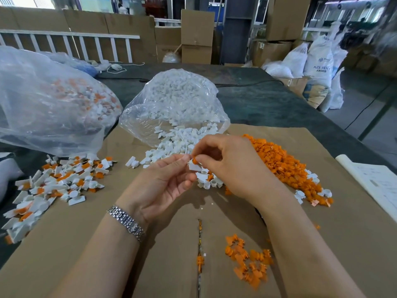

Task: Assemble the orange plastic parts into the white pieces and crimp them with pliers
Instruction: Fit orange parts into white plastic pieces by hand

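Orange plastic part (194,161), small and ridged, is pinched by the right hand (232,166) and sits on a white piece (195,167), smooth and wedge-shaped, which the left hand (165,179) pinches above the brown cardboard sheet (86,244). Just behind lies a heap of white pieces (171,145) spilling from a clear crinkled bag (176,104); to the right, a heap of orange parts (283,166).

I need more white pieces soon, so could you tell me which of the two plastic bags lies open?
The middle bag, holding only white pieces that spill from its mouth onto the cardboard; the left bag shows mixed orange and white.
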Motion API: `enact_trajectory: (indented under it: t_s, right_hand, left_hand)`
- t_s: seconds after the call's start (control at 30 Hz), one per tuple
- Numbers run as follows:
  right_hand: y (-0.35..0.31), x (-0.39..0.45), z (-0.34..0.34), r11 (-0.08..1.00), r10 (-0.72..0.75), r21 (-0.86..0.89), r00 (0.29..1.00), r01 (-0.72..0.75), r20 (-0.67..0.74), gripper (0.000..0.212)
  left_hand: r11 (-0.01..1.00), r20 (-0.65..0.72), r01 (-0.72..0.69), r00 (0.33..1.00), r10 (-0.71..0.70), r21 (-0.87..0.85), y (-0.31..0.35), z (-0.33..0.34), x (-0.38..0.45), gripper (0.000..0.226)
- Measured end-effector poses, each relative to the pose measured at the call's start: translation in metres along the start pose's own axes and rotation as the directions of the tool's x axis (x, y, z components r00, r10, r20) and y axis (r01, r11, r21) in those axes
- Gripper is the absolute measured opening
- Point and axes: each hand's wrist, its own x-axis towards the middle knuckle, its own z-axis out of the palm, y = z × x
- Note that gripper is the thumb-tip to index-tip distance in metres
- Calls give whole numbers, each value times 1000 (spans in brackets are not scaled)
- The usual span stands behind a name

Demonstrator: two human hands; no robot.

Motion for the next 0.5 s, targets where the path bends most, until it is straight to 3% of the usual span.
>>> enact_trajectory:
  t_s: [0.27, 0.5]
  right_hand:
    - [11, -6, 11, 996, 51, 76, 990, -41, -133, 10]
    - [12, -10, 9, 951, 89, 308, 983, -35, -163, 12]
  left_hand:
    - [989, 91, -119, 990, 111, 90, -2, -1, -3, 39]
    - [963, 140, -217, 971, 195, 159, 0, 1, -8, 36]
